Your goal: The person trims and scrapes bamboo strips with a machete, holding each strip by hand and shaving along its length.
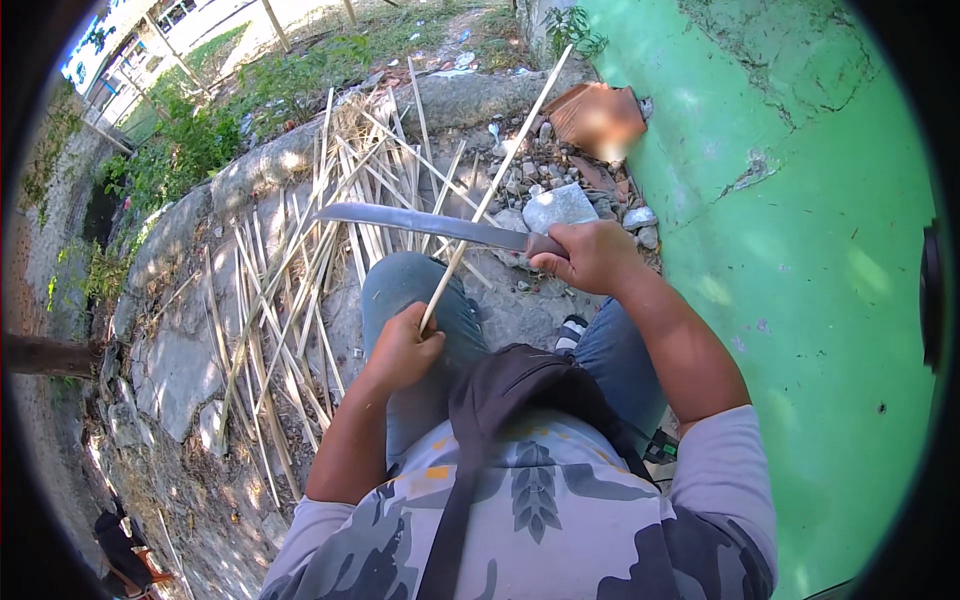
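Observation:
My left hand (403,349) is closed around the lower end of a long, pale split-bamboo strip (520,135), above my left knee. The strip slants up and away to the right. In my right hand (592,257) is the handle of a machete (430,222), its long grey blade pointing left. The blade crosses the strip near its middle; whether the two touch I cannot tell. Beyond my left knee, many similar bamboo strips (265,320) lie loosely piled on the ground.
A green wall (800,300) with peeling patches rises close on my right. Rubble and a pale stone block (560,206) lie ahead, beside a broken reddish-brown piece (590,115). A low stone edge (265,165) runs along the far left, with green plants (185,150) behind it.

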`<state>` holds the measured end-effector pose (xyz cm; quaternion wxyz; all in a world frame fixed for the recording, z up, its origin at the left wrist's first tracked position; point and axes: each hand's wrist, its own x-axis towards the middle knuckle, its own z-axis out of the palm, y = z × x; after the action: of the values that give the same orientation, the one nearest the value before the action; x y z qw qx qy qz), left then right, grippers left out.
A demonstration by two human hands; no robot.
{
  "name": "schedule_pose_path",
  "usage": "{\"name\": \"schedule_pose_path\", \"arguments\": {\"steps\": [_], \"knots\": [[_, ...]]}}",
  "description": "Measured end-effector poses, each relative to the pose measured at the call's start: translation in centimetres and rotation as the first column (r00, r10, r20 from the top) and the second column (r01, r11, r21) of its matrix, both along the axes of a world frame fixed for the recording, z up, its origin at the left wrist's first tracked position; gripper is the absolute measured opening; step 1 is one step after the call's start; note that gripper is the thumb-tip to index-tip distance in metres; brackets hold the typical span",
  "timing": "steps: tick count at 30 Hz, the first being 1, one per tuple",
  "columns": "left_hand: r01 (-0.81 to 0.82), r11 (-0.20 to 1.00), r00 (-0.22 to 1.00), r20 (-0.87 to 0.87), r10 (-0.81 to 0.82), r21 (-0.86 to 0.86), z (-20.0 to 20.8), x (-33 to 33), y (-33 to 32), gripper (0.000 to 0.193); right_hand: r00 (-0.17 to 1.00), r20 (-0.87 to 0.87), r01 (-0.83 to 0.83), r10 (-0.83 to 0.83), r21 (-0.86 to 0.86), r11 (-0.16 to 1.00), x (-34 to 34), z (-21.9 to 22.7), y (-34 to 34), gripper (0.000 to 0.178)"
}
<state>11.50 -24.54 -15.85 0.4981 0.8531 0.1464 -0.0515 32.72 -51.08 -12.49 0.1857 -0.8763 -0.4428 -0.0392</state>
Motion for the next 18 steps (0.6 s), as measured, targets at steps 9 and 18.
{"name": "schedule_pose_path", "arguments": {"steps": [9, 18], "knots": [[0.048, 0.997, 0.999, 0.005, -0.048, -0.054, -0.5, 0.1, 0.8, 0.019, 0.999, -0.035, 0.042, -0.040, 0.067, 0.997, 1.2, -0.8, 0.2, 0.064], [0.113, 0.986, 0.993, 0.042, -0.108, -0.126, 0.8, 0.4, 0.7, 0.027, 0.985, -0.122, 0.128, -0.118, 0.080, 0.988, 3.7, -0.7, -2.6, 0.064]]}}
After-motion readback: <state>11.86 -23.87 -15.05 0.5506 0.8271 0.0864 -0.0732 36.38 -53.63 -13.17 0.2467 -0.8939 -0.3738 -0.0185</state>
